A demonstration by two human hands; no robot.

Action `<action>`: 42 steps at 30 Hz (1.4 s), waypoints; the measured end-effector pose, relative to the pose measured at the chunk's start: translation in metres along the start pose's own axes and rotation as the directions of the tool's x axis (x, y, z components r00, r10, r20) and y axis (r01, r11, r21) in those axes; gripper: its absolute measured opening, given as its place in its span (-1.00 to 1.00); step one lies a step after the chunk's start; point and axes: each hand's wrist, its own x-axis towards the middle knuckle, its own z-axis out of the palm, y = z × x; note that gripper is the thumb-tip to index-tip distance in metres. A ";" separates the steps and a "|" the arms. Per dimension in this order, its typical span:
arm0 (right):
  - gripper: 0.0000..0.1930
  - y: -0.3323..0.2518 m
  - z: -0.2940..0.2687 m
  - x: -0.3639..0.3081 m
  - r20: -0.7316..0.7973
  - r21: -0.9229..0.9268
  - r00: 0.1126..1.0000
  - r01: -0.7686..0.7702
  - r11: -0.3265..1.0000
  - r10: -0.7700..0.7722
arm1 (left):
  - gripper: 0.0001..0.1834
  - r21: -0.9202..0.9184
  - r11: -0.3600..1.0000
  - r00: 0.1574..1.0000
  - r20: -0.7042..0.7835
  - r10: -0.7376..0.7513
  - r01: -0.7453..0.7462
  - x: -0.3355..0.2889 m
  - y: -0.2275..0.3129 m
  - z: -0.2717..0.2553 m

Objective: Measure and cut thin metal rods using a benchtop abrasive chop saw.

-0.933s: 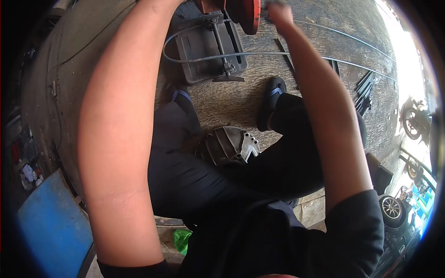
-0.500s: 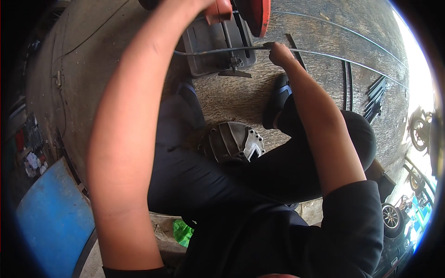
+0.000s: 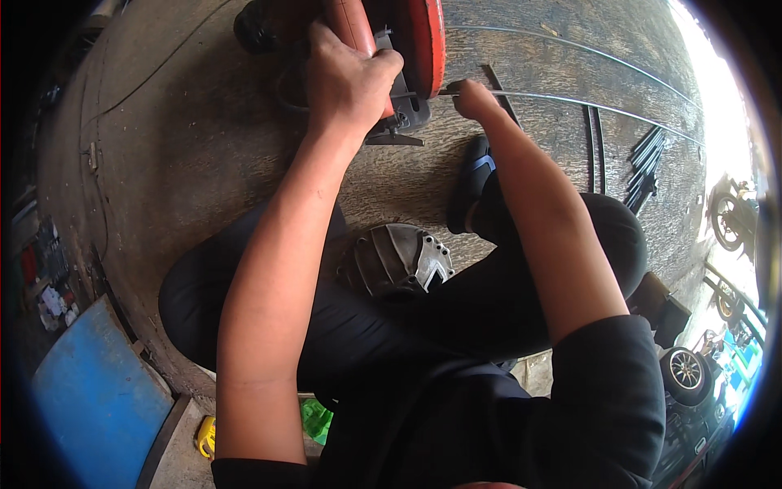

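Fingers of left hand [image 3: 346, 77] wrapped tight over the handle of a red chop saw [image 3: 407, 49], knuckles up, thumb side toward the red blade guard. Fingertips of right hand [image 3: 472, 96] pinched closed on a thin grey metal rod [image 3: 570, 99], right beside the guard, nearly touching it.

Outward from the right hand: rod running away to the person's right across the stained concrete floor [image 3: 187, 163], long axis roughly left to right in the view, bowed only by the lens, near end tucked under the saw, far end trailing off toward the bright doorway. Second thin rod [image 3: 570, 49] lying roughly parallel just beyond it, untouched.

Progress, judged from the pose: rod fed in and held at the blade, saw gripped and ready or already biting; no sparks visible, no severed piece to be seen near the guard, so cut probably not finished. Actual contact of blade and rod hidden by hand and guard, so cannot tell for sure.

Farther out: dark flat strips [image 3: 595, 147] and a bundle of dark bars [image 3: 643, 167] lying on the floor to the right. Nearer the body, between bent knees in dark trousers, a ribbed grey cast-metal housing [image 3: 395, 261]. Blue panel [image 3: 94, 399] at lower left.
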 end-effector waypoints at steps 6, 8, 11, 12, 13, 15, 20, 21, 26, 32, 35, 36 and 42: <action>-0.65 -0.006 -0.001 -0.003 -0.007 -0.033 1.000 -0.002 0.999 0.002 | -0.69 -0.030 0.996 0.994 0.075 -0.085 0.088 -0.005 0.007 -0.003; -0.67 -0.009 -0.001 -0.004 -0.010 -0.037 1.000 -0.001 0.999 0.001 | -0.67 0.055 0.996 0.997 0.034 -0.069 0.067 -0.009 0.007 -0.002; -0.68 -0.010 0.000 -0.005 -0.051 -0.044 0.999 -0.010 0.999 0.008 | -0.63 0.167 0.986 0.999 -0.032 -0.012 0.017 -0.013 0.003 -0.001; -0.68 -0.010 -0.001 -0.004 -0.036 -0.044 0.999 -0.004 0.999 0.003 | -0.61 0.188 0.982 0.998 -0.056 0.023 -0.012 -0.015 0.001 0.000; -0.68 -0.009 -0.001 -0.003 -0.050 -0.029 0.999 0.002 1.000 -0.004 | -0.60 0.171 0.985 0.998 -0.050 0.026 -0.017 -0.017 -0.001 0.001; -0.69 -0.006 0.002 -0.001 -0.053 -0.036 0.998 0.012 0.999 -0.013 | -0.50 0.173 0.984 0.998 -0.063 -0.019 0.030 -0.020 -0.003 0.004; -0.70 0.003 0.010 0.003 -0.068 -0.067 0.998 0.013 0.998 -0.017 | -0.35 0.160 0.984 0.994 -0.086 -0.060 0.073 -0.022 -0.004 0.007; -0.69 0.002 0.004 0.007 -0.023 -0.128 0.997 0.071 0.989 -0.074 | -0.35 0.159 0.985 0.995 -0.082 -0.060 0.072 -0.022 -0.005 0.006; -0.61 -0.013 -0.099 0.053 0.447 -0.505 0.891 0.324 0.800 -0.079 | -0.58 0.114 0.993 1.000 -0.005 -0.006 0.006 -0.019 -0.017 0.001; -0.70 0.029 -0.177 0.053 -0.014 -0.565 0.809 0.479 0.672 -0.588 | -0.49 -0.014 1.000 0.999 0.035 0.022 -0.022 -0.021 -0.022 0.003; -0.67 0.048 -0.135 0.043 -0.055 -0.251 0.869 0.465 0.849 -0.492 | -0.44 0.054 0.999 0.994 0.111 -0.009 0.003 -0.019 -0.019 -0.002; -0.61 0.057 -0.117 0.039 -0.031 -0.134 0.914 0.397 0.908 -0.404 | -0.44 0.068 0.997 0.993 0.117 0.021 -0.029 -0.018 -0.019 -0.003; -0.63 0.096 -0.032 0.021 -0.061 0.009 0.973 0.226 0.974 -0.225 | -0.33 0.180 0.972 0.971 0.158 -0.178 0.149 -0.023 -0.009 -0.007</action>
